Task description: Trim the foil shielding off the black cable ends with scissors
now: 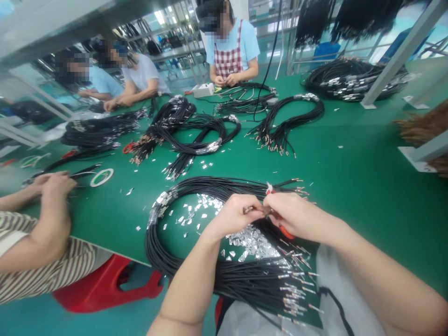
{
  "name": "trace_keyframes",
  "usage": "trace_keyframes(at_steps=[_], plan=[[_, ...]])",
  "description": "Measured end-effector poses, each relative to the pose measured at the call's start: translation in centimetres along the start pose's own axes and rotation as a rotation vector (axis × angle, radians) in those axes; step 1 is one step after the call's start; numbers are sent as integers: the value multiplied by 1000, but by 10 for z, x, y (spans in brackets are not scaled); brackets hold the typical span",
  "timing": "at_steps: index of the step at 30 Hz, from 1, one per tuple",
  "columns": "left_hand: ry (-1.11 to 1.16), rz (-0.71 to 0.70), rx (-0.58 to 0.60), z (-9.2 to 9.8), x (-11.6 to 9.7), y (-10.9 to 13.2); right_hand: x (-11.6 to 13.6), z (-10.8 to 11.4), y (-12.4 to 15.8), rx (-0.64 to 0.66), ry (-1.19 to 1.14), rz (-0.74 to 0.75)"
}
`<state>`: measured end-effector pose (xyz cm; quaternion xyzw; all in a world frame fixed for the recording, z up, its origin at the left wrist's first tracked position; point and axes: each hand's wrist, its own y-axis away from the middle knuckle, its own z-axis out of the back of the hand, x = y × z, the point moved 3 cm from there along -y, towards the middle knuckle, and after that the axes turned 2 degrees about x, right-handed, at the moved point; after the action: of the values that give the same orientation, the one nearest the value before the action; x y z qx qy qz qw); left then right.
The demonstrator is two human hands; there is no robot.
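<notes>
My left hand [234,215] pinches a thin wire end, and my right hand [294,210] grips orange-handled pliers [286,230] close against it. The fingers partly hide the pliers' jaws and the wire tip. Below my hands lies a looped bundle of black cables [245,280] with bare metal terminals fanning out at the lower right. Small silver scraps [254,243] are heaped inside the loop. A white sack [343,284] sits under my right forearm.
The green work table [350,186] holds several more black cable bundles [283,126]. Co-workers sit along it: a forearm and hands [45,196] at the left, others at the far side. A red stool [108,284] stands below the table edge. Bundles hang at the back.
</notes>
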<state>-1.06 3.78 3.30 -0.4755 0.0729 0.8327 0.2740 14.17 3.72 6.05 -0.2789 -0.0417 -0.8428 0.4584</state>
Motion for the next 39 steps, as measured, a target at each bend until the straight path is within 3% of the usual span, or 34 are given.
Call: trace_keyframes(at_steps=[4,8,11,14,17,21,23,26,28,30,33,36,39], plan=[[-16,-78,-28,1,-1,0,-12,1,-2,0,-323,-126],[-182,-321,-63,-4,-12,1,-35,-16,-2,100,-928,-287],[-289,-488,-202,-4,-17,3,-43,-34,-5,131,-1413,-332],[-388,-470,-417,0,-14,4,-32,-41,-11,37,-1634,-293],[-353,-299,-582,6,-8,4,-13,-34,-12,-58,-1522,-259],[-63,-15,-500,5,0,1,-17,-9,-3,-580,-705,-202],[23,66,-458,2,2,0,-20,-4,-1,-633,-351,-54],[27,105,-410,-1,3,0,-21,-5,0,-545,-163,146],[-15,105,-374,-2,4,-1,-20,-6,-1,-500,-172,147],[-67,68,-317,-4,4,-1,-19,-8,-3,-474,-280,20],[-112,-44,-184,-5,1,-1,-26,-14,-7,-457,-729,-260],[-88,-140,-112,-4,-4,-1,-35,-24,-11,-417,-1253,-441],[5,-175,-108,-4,-8,-1,-45,-28,-12,-491,-1462,-555]])
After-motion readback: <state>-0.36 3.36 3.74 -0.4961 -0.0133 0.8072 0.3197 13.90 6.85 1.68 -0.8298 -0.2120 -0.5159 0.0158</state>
